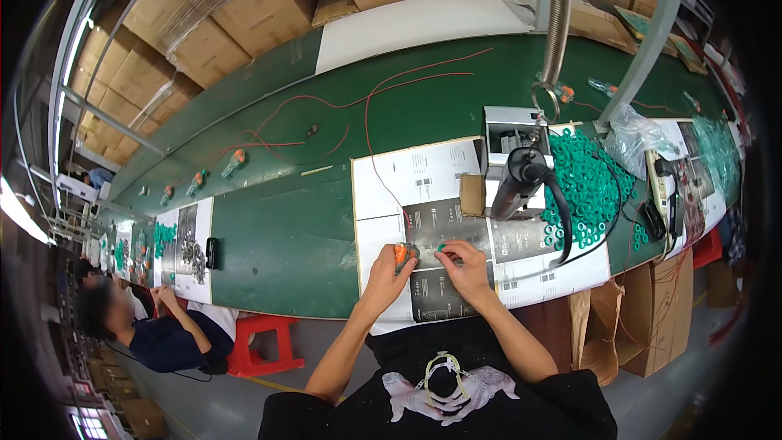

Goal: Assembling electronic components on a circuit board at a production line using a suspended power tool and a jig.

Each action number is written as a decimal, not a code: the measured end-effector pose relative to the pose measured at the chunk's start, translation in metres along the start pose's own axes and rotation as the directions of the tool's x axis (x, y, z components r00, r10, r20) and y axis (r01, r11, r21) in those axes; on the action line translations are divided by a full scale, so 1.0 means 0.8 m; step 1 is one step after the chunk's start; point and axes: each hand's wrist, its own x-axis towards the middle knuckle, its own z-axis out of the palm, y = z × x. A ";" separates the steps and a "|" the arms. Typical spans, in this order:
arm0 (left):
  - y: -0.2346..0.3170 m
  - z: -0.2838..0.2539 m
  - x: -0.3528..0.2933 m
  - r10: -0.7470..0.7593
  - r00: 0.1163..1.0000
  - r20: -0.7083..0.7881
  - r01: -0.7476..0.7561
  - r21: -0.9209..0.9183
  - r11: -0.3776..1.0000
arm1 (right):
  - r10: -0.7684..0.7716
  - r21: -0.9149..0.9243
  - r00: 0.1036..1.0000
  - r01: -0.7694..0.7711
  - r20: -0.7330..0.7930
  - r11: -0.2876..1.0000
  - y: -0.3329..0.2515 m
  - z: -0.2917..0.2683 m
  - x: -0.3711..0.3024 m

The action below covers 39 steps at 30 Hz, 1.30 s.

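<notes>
My left hand point(383, 275) is closed around a small orange and clear part point(402, 253) with a thin red wire point(380, 173) running up from it across the table. Just to the right, my right hand point(469, 272) pinches a small green ring point(441, 248) between thumb and fingertips. The two hands are a short gap apart, above the printed black and white sheets point(379, 236). Many more green rings point(582, 175) lie heaped on the right, beyond my right hand.
A black corded hand tool point(521, 183) hangs on a coiled cable beside a metal box point(498, 124). Similar orange and clear parts point(234, 163) lie at the left. Clear plastic bags point(639, 134) lie far right. A person point(171, 338) sits left beside a red stool point(265, 346).
</notes>
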 end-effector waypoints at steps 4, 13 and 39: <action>0.010 0.006 0.006 -0.028 0.999 0.018 0.024 0.179 0.984 | 0.004 -0.004 1.000 -0.004 0.011 1.000 0.000 0.000 0.000; 0.015 0.030 -0.009 -0.096 0.995 -0.041 0.104 0.409 0.907 | 0.054 0.043 0.998 -0.055 0.026 0.998 -0.003 0.001 0.019; -0.015 -0.024 -0.030 -0.247 0.962 -0.119 0.235 -0.106 0.966 | 0.113 0.074 0.985 -0.123 0.134 0.990 -0.002 0.040 0.010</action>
